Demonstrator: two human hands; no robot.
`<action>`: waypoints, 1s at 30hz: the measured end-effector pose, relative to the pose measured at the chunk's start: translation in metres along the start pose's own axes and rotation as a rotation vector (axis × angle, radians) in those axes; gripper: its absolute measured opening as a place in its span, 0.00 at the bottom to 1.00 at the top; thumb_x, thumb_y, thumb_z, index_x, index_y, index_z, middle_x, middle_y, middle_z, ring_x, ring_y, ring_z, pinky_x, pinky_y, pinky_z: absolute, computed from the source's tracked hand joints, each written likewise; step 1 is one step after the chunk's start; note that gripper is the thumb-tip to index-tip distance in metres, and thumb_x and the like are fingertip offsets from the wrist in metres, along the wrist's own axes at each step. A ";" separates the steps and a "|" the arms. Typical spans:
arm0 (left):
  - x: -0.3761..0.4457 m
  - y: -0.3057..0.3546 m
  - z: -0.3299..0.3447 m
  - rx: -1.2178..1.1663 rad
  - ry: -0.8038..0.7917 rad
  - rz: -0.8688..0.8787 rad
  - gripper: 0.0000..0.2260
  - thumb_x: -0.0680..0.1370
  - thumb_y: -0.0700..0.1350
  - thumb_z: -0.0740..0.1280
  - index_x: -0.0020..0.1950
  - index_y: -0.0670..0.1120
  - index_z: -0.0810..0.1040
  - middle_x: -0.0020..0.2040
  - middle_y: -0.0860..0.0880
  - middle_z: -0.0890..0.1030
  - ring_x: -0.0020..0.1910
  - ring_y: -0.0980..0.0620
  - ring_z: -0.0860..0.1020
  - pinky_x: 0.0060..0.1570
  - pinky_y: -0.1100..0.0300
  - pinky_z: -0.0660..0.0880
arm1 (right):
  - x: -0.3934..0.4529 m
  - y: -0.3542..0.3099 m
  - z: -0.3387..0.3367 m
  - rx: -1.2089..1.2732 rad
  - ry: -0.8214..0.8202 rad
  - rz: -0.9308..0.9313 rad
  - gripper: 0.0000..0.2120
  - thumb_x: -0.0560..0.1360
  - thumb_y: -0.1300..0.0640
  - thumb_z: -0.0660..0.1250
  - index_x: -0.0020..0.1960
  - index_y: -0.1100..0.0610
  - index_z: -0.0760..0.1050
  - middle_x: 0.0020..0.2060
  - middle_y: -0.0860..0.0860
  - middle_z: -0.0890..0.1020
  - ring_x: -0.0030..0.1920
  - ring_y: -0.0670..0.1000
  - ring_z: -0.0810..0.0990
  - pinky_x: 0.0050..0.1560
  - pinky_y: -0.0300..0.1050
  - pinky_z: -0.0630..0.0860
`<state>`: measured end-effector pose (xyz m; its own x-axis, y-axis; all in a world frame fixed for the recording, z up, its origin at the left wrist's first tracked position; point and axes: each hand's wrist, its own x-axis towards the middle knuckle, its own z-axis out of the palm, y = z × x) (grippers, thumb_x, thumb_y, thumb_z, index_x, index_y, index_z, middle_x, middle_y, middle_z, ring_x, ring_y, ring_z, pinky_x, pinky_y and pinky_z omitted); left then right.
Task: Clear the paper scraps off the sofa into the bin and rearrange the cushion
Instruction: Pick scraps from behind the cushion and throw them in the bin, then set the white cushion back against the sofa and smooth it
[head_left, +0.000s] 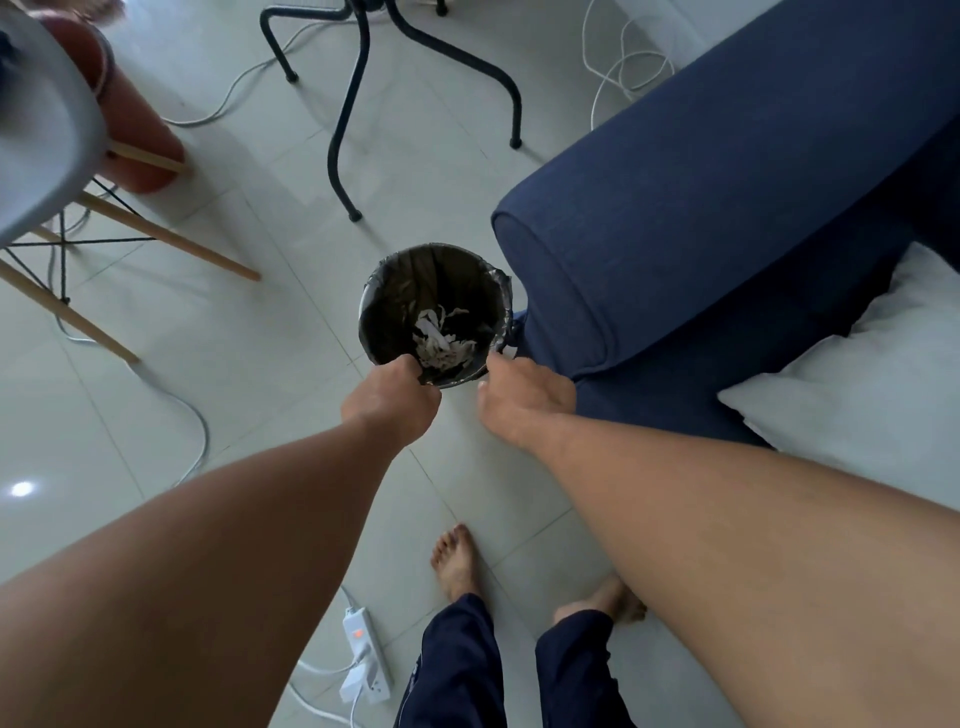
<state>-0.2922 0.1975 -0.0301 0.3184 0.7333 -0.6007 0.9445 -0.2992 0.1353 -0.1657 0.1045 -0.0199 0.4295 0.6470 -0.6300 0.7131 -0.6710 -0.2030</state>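
Observation:
A small round bin (387, 291) lined with a black bag stands on the floor beside the arm of the blue sofa (701, 208). White paper scraps (441, 338) lie at its bottom. My left hand (389, 405) grips the near rim of the bin. My right hand (524, 400) is at the near right rim, fingers curled around the bag's edge, with a small white scrap by its fingertips. A white cushion (857, 384) lies on the sofa seat at the right.
A grey chair (47, 135) with wooden legs stands at the left. Black table legs (353, 104) rise behind the bin. A white power strip (363, 660) and cables lie on the tiled floor near my bare feet.

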 end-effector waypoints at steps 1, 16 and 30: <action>-0.004 0.005 0.001 0.011 -0.004 0.004 0.15 0.79 0.54 0.62 0.64 0.52 0.77 0.52 0.51 0.80 0.49 0.46 0.78 0.44 0.53 0.77 | -0.002 0.005 0.001 0.008 -0.009 0.017 0.13 0.82 0.49 0.56 0.63 0.50 0.73 0.59 0.53 0.80 0.59 0.59 0.78 0.46 0.51 0.67; -0.071 0.133 0.025 0.158 -0.056 0.181 0.17 0.79 0.52 0.63 0.69 0.54 0.75 0.62 0.49 0.80 0.57 0.45 0.80 0.51 0.52 0.77 | -0.066 0.122 -0.022 0.141 0.064 0.190 0.12 0.84 0.49 0.57 0.63 0.50 0.74 0.60 0.52 0.80 0.60 0.57 0.78 0.46 0.50 0.69; -0.126 0.297 0.054 0.316 -0.134 0.437 0.15 0.81 0.52 0.61 0.67 0.52 0.76 0.58 0.47 0.80 0.48 0.45 0.75 0.48 0.52 0.72 | -0.141 0.304 -0.058 0.293 0.289 0.352 0.08 0.84 0.51 0.55 0.52 0.53 0.69 0.49 0.52 0.81 0.47 0.57 0.78 0.41 0.49 0.69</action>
<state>-0.0558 -0.0172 0.0435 0.6426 0.4219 -0.6396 0.6501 -0.7420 0.1638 0.0224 -0.1696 0.0511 0.7791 0.4104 -0.4739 0.3318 -0.9113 -0.2438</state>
